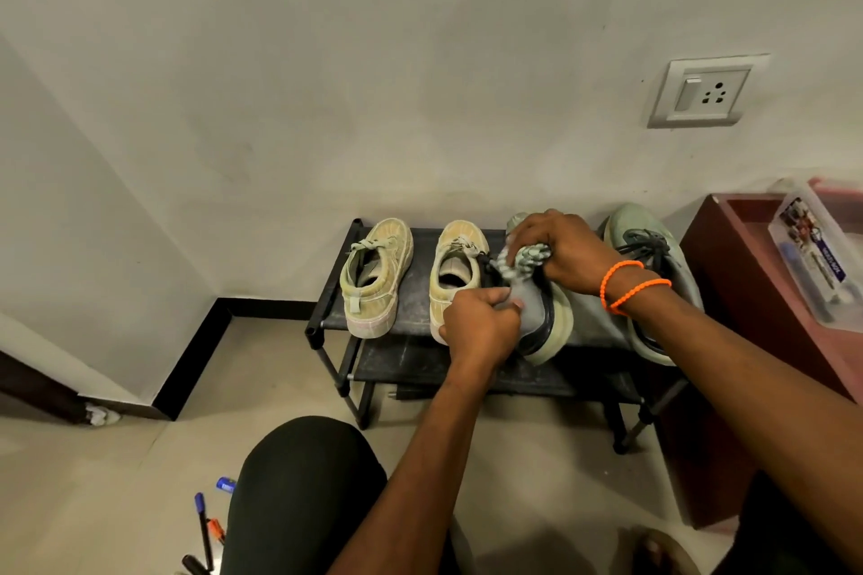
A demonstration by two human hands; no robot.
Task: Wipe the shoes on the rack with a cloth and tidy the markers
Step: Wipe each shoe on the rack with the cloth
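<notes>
A black two-tier shoe rack [327, 317] stands against the wall. Two yellow canvas shoes [376, 278] [455, 268] sit on its top shelf at the left. My left hand [481, 327] grips the heel collar of a grey-green sneaker [546, 332] in the middle of the shelf. My right hand [565, 252], with orange bead bracelets at the wrist, holds a bunched pale cloth [525, 261] against that sneaker's top. The matching grey-green sneaker [654, 247] lies to the right, partly behind my right forearm. Markers [204, 528] lie on the floor at the lower left.
A dark red cabinet [747, 294] stands right of the rack, with a clear plastic box [817, 257] of small items on it. A wall socket [705, 91] is above. My black-clad knee [299, 495] is in front. A small blue cap [225, 485] lies on the tiled floor.
</notes>
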